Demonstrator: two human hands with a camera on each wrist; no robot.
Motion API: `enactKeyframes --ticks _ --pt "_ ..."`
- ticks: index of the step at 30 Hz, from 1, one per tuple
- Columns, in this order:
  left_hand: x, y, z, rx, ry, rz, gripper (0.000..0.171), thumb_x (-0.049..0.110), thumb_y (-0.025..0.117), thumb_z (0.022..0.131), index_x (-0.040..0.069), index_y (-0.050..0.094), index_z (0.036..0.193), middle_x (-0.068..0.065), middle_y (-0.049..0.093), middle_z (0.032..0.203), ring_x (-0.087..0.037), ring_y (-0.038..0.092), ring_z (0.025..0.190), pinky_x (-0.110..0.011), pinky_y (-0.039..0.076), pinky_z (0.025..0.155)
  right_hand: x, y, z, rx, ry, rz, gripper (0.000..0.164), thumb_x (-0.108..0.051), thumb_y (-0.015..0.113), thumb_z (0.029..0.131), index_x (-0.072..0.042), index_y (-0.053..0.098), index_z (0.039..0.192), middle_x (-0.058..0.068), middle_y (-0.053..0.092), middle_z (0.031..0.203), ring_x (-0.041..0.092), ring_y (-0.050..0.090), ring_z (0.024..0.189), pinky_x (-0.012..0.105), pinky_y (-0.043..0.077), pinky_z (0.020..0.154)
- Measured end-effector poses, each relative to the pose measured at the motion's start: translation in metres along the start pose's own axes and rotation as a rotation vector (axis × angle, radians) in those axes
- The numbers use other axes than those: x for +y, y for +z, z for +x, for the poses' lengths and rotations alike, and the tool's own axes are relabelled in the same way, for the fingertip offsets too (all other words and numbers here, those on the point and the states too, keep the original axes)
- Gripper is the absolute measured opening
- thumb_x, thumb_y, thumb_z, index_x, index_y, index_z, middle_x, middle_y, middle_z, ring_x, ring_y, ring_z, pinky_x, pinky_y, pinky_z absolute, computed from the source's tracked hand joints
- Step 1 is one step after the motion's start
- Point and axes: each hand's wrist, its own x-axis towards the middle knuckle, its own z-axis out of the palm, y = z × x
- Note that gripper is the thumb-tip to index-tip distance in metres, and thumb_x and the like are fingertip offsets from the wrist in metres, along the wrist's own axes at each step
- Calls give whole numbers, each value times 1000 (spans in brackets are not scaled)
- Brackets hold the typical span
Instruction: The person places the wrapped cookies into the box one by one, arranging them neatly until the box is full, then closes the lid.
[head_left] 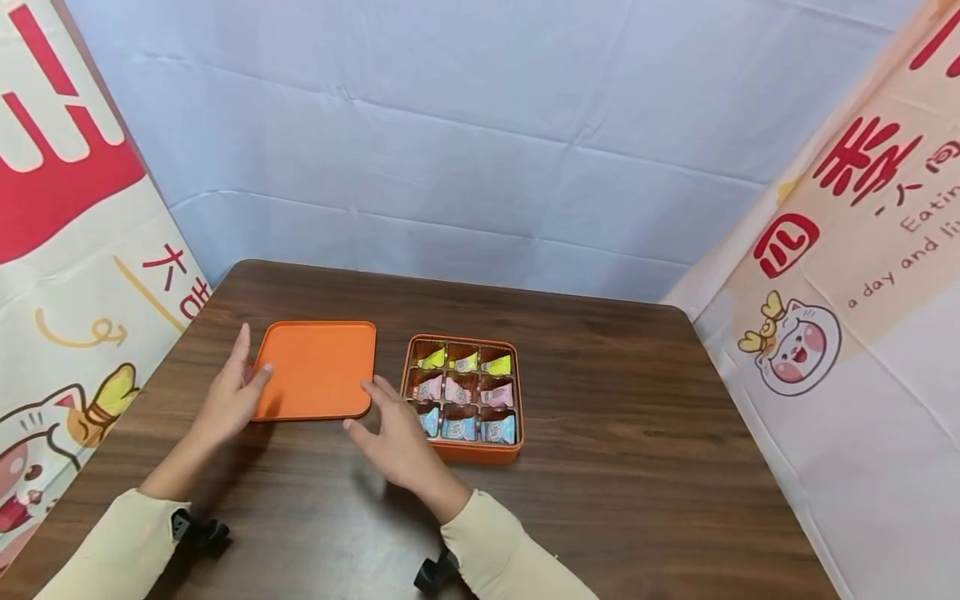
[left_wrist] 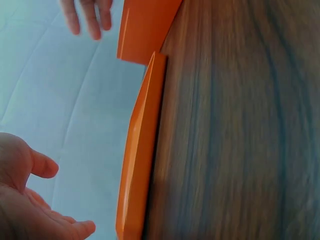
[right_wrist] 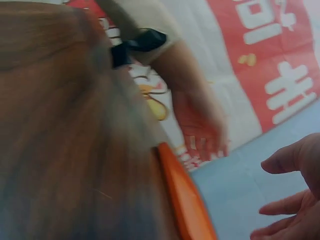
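A flat orange lid point(head_left: 318, 371) lies on the left part of the table. My left hand point(head_left: 231, 396) is at the lid's left edge, thumb and fingers spread. Near its lower right corner is my right hand point(head_left: 397, 437), also with fingers apart. Both wrist views show the hands a little away from the lid point(left_wrist: 140, 165) and gripping nothing. Right of the lid stands an orange box point(head_left: 480, 452), uncovered, with a compartment tray of wrapped sweets point(head_left: 459, 389): yellow at the back, pink in the middle, blue in front. My right hand partly covers the box's left front corner.
The dark wooden table point(head_left: 615, 433) extends right of the box. A pale cloth point(head_left: 450, 167) hangs behind it, and printed cloths point(head_left: 817, 275) hang at both sides. Each wrist wears a black camera strap point(head_left: 198, 533).
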Motion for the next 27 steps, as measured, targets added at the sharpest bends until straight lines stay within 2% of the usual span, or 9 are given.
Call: enactKeyframes --ticks 4,8,12,15,20,27 --pt "-6 -4 0 14 -31 -13 77 21 44 109 9 -11 161 -16 -16 166 -43 4 151 -61 16 114 -1 16 4 -46 47 -12 69 -30 66 98 -2 38 156 13 20 167 26 15 155 51 22 121" --pt "-13 -7 -1 24 -28 -10 78 19 44 109 7 -13 160 -19 -23 163 -48 -5 150 -66 8 115 -3 30 11 -35 107 16 75 -30 68 97 2 34 156 17 10 168 29 6 155 51 17 122" --pt "-18 -9 -2 24 -51 23 77 19 43 109 3 -13 159 -22 -28 160 -54 -9 147 -67 1 116 -4 43 18 -33 173 58 82 -32 68 96 2 27 158 16 1 169 30 -1 156 51 16 122" --pt "-22 -9 -3 0 -77 49 78 19 43 109 -3 -15 157 -26 -32 157 -55 -12 145 -66 -2 116 -4 49 22 -26 204 86 84 -31 68 97 3 23 159 17 -3 169 31 -6 155 51 14 122" --pt "-29 -8 -4 -56 -115 41 77 18 40 109 -12 -18 151 -35 -31 153 -49 -22 145 -63 -8 117 -2 53 28 -10 250 131 89 -32 68 96 4 16 160 21 -5 168 33 -7 155 52 10 123" --pt "-38 -13 -3 -171 -201 15 74 23 31 112 -12 -23 148 -32 -32 153 -44 -27 145 -61 -11 117 1 54 31 -29 373 274 94 -32 69 96 0 10 162 16 -4 169 31 -7 155 50 8 123"
